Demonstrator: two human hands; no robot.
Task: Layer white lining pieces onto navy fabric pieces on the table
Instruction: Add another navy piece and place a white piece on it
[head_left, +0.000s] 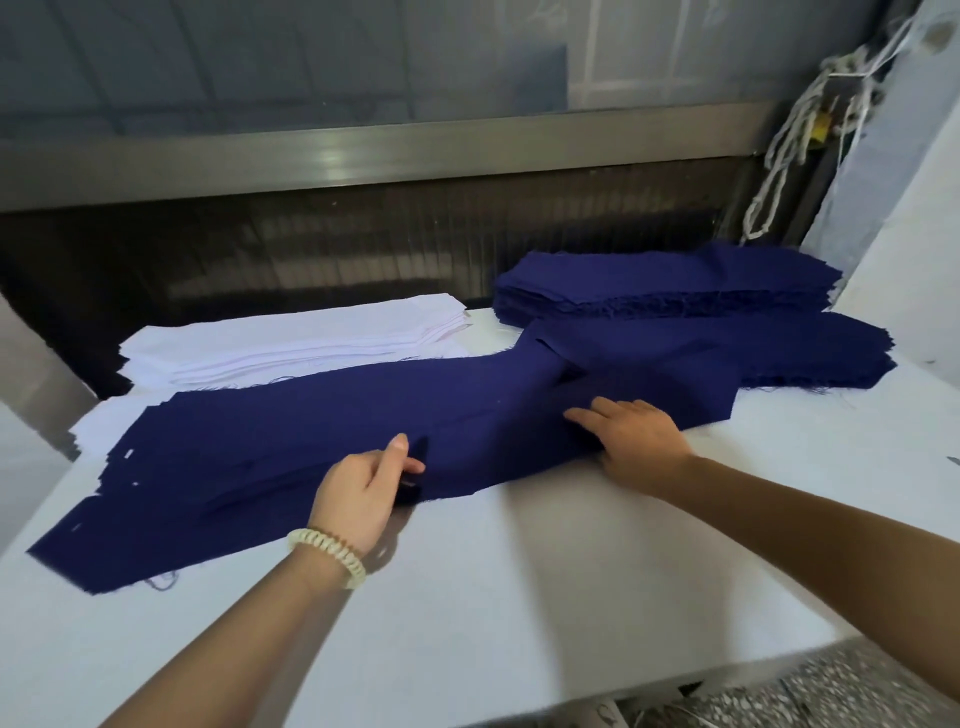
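A long navy fabric piece (291, 441) lies across the white table (545, 561), on top of a layered pile whose white edges show at its left. My left hand (361, 491) pinches the near edge of this navy piece between thumb and fingers. My right hand (636, 439) lies flat on the piece's right part, fingers straight and pointing left. A stack of white lining pieces (296, 343) sits behind the navy piece. Two stacks of navy pieces stand at the back right, one farther (670, 283) and one nearer (779, 353).
A metal rail (363, 150) and a dark ribbed panel run behind the table. White cords (789, 150) hang at the back right beside a pale wall. The table's near edge drops to a speckled floor (831, 696) at the lower right.
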